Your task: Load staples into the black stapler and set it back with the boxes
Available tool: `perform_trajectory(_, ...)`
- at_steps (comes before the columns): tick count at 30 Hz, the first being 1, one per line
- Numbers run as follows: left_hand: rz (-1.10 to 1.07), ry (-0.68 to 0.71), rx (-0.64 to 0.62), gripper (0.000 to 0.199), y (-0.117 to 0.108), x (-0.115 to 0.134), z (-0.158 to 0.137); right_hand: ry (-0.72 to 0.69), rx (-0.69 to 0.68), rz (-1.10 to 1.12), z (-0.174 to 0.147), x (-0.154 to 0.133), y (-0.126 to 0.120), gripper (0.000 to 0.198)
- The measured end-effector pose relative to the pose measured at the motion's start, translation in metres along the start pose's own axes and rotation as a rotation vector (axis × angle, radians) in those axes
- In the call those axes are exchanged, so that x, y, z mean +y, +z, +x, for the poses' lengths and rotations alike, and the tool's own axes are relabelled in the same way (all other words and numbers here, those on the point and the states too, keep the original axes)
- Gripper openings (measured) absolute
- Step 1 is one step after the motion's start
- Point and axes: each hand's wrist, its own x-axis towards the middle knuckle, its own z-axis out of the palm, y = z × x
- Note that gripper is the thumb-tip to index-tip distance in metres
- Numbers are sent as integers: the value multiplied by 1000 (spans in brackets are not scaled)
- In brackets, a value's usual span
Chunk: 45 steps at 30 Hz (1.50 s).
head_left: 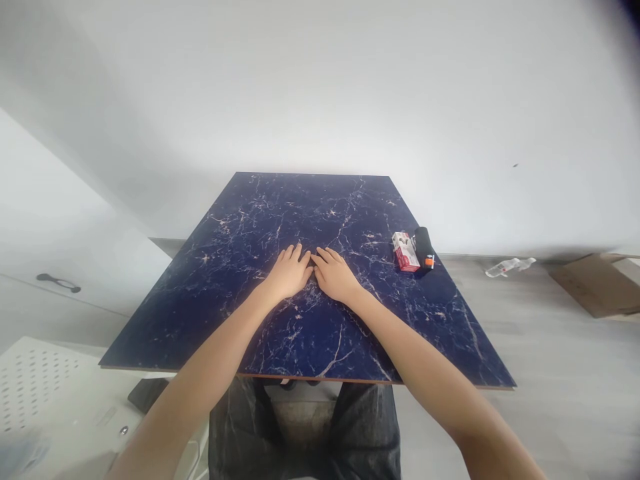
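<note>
1. Deep blue and marble-patterned, a bench [310, 207] with branching pale veins fills the middle; the forearms cover parts of its thin brown front edge.
2. The left hand [289, 273] lies palm down on the middle of the bench, fingers slightly parted and gripping nothing; its palm is hidden.
3. The right hand [336, 275] mirrors it, flat and holding nothing, fingers loosely spread. The two hands nearly meet; whether they touch is hard to tell.
4. Well to the right, near the bench's edge, sits a red-and-white box [405, 251], its print too small to read. Just beside it is a black cylinder [423, 244] with an orange patch.
5. Below, dark trousers [365, 427] are cut off by the picture's lower edge.
6. Lower left, a white surface [35, 380] punched with rows of holes is blurred and cropped.
7. At right, clear plastic [510, 267] and a brown cardboard box [585, 283], cut off by the picture's edge, rest on the grey floor [505, 333].
</note>
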Motion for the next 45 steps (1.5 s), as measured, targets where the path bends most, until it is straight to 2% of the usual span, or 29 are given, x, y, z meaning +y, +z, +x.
perform_trajectory(18, -18, 24, 83, 58, 9, -6, 1, -16, 24, -7, -2, 2, 2, 48)
perform_trajectory(22, -73, -2, 113, 54, 3, -6, 1, -44, 93, 44, -2, 11, -12, 40)
perform_trajectory(26, -154, -14, 132, 47, -4, -3, 3, 126, 364, 48, -10, 54, -56, 34)
perform_trajectory(28, -217, -6, 168, 43, -7, -1, 5, 304, 491, 39, -22, 88, -82, 37)
perform_trajectory(30, -274, 6, 217, 41, -9, 2, 6, 578, 548, 18, -39, 125, -100, 42)
perform_trajectory(32, -311, 20, 254, 38, -11, 6, 6, 787, 482, 35, -56, 155, -107, 54)
perform_trajectory(36, -363, 63, 282, 38, -14, 11, 4, 851, 235, 121, -69, 182, -98, 83)
perform_trajectory(40, -385, 87, 302, 39, -15, 15, 3, 865, 192, 121, -57, 173, -84, 89)
perform_trajectory(45, -348, 72, 301, 39, -17, 15, 3, 773, 156, 123, -28, 136, -73, 86)
